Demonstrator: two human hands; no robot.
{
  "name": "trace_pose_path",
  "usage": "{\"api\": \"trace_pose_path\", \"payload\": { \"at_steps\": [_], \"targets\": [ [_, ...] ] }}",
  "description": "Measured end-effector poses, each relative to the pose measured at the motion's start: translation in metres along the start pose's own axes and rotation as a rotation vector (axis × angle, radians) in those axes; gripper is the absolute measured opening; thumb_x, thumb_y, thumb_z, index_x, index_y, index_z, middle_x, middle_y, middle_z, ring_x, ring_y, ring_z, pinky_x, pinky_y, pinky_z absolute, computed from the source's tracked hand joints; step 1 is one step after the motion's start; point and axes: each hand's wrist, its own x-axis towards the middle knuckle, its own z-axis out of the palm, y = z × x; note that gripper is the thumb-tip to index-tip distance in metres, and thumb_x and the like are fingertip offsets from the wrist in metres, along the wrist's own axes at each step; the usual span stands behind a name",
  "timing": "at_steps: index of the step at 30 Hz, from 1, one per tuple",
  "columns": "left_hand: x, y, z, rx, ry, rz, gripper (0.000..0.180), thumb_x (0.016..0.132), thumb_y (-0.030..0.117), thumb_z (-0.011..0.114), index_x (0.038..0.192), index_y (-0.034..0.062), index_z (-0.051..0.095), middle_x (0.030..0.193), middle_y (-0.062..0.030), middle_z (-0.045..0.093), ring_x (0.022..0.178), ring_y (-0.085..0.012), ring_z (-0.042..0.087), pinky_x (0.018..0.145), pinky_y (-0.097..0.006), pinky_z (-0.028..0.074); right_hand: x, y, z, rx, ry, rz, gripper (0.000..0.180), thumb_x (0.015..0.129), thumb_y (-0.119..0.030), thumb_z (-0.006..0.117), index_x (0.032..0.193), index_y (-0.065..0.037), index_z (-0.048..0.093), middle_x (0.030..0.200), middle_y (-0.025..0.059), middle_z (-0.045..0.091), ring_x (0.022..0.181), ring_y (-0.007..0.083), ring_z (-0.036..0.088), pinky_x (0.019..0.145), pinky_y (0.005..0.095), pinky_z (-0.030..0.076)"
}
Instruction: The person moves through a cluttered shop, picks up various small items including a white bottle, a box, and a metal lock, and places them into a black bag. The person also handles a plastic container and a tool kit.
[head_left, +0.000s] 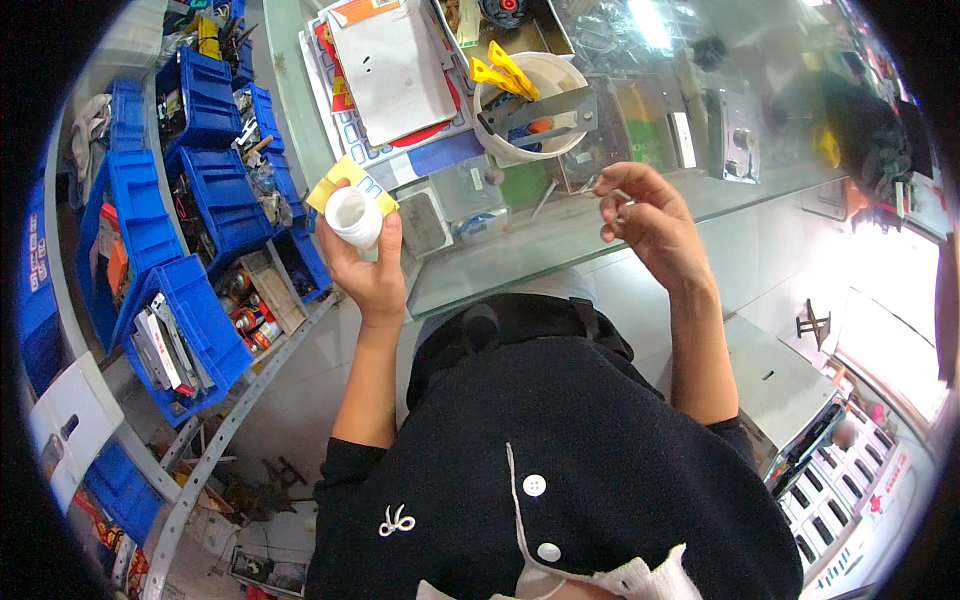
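Note:
My left hand (pixel 372 278) is wrapped round a white, round, hollow plastic piece (pixel 368 232) with its opening facing up. A yellow card or packet (pixel 338 178) with blue print sticks out behind that piece, in the same hand. To the right, above the front edge of the glass counter (pixel 480 262), my right hand (pixel 655 225) has its fingers curled and pinched together. Something small and shiny seems to be at those fingertips, too small to name. Between the hands, a thin pale stick (pixel 544 198) shows at the counter.
A white tub (pixel 490 143) holding yellow-handled scissors (pixel 503 72) and a flat metal blade stands on the counter. Papers (pixel 395 85) are stacked left of it. Blue parts bins (pixel 215 195) fill the rack on the left. At lower right is a white cabinet (pixel 775 375).

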Motion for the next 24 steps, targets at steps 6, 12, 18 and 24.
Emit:
{"api": "trace_pose_path", "payload": {
  "at_steps": [6, 12, 18, 24],
  "targets": [
    [0.0, 0.0, 0.001, -0.01, 0.009, 0.015, 0.047, 0.077, 0.014, 0.069, 0.118, 0.0, 0.05, 0.108, -0.0101, 0.051, 0.1, -0.0218, 0.05, 0.09, -0.033, 0.038, 0.008, 0.023, 0.017, -0.664, 0.057, -0.107, 0.02, 0.078, -0.006, 0.053, 0.095, 0.0, 0.06, 0.073, -0.0006, 0.053, 0.064, 0.0067, 0.045, 0.056, 0.0218, 0.036],
    [0.0, 0.001, 0.001, -0.002, 0.008, 0.016, 0.047, 0.076, 0.016, 0.069, 0.117, 0.0014, 0.051, 0.105, -0.0097, 0.051, 0.098, -0.0212, 0.051, 0.088, -0.033, 0.039, 0.026, 0.033, 0.016, -1.712, -0.055, -0.382, 0.026, 0.076, -0.012, 0.064, 0.099, -0.005, 0.053, 0.083, 0.0135, 0.059, 0.077, 0.0291, 0.058, 0.063, 0.0379, 0.046],
    [-0.002, 0.001, 0.0, 0.015, 0.045, 0.036, 0.048, 0.076, 0.017, 0.07, 0.117, 0.0004, 0.051, 0.103, -0.0093, 0.052, 0.098, -0.0207, 0.051, 0.088, -0.033, 0.039, 0.009, 0.017, 0.008, -1.054, -0.152, -0.292, 0.021, 0.086, -0.021, 0.059, 0.083, -0.003, 0.048, 0.07, 0.0052, 0.047, 0.058, 0.0156, 0.048, 0.052, 0.029, 0.041],
    [-0.007, 0.007, -0.012, -0.074, 0.039, -0.051, 0.048, 0.076, 0.017, 0.069, 0.116, -0.001, 0.05, 0.104, -0.0083, 0.052, 0.097, -0.0195, 0.051, 0.087, -0.031, 0.04, -0.02, 0.034, 0.036, 0.121, -0.091, 0.208, 0.02, 0.092, -0.025, 0.05, 0.088, -0.006, 0.047, 0.068, 0.0019, 0.042, 0.049, 0.0051, 0.03, 0.043, 0.0198, 0.027]
  ]
}}
